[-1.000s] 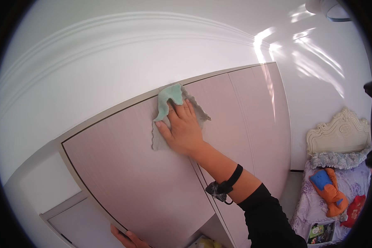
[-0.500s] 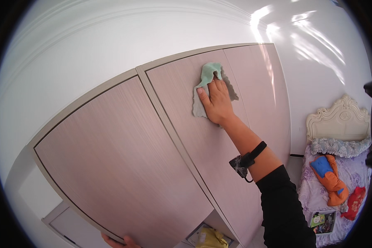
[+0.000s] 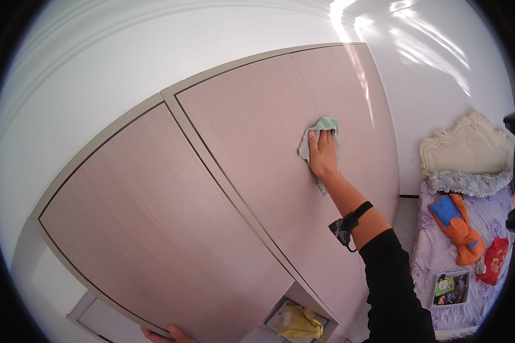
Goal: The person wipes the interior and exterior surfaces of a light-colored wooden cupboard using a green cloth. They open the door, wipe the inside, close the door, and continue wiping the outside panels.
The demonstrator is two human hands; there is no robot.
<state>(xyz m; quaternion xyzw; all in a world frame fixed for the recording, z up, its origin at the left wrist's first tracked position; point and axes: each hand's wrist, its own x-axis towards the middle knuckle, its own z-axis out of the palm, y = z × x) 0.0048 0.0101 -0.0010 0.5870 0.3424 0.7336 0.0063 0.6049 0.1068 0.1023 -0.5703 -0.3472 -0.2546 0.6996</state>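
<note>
Along the lower edge of the frame, left of centre, the person's left hand (image 3: 174,334) shows only as a few fingers at the rim of the pale pink cabinet (image 3: 154,211); whether they grip it cannot be told. At the lower right a black sleeve (image 3: 395,286) leads up to a bare forearm with a black strapped device (image 3: 349,226). Right of centre, the right hand (image 3: 324,157) lies outstretched rather than clenched, its fingers pointing up over a cloth (image 3: 327,123) set against the cabinet's right-hand panel. The cloth is pale green and grey, with its top folded toward the fingers and a limp corner hanging below the palm.

It looks light, soft and floppy, with nothing fragile about it. Loose edges would probably bunch or slide on the smooth-looking panel, so the best hold is likely its middle, under a flat palm, with the thumb pinning the left side.

At the bottom centre a yellow bundle (image 3: 300,323) sits in an open recess. Farther off, at the right, an orange and blue soft item (image 3: 460,226) lies on a bed, before a carved cream headboard (image 3: 466,148).
</note>
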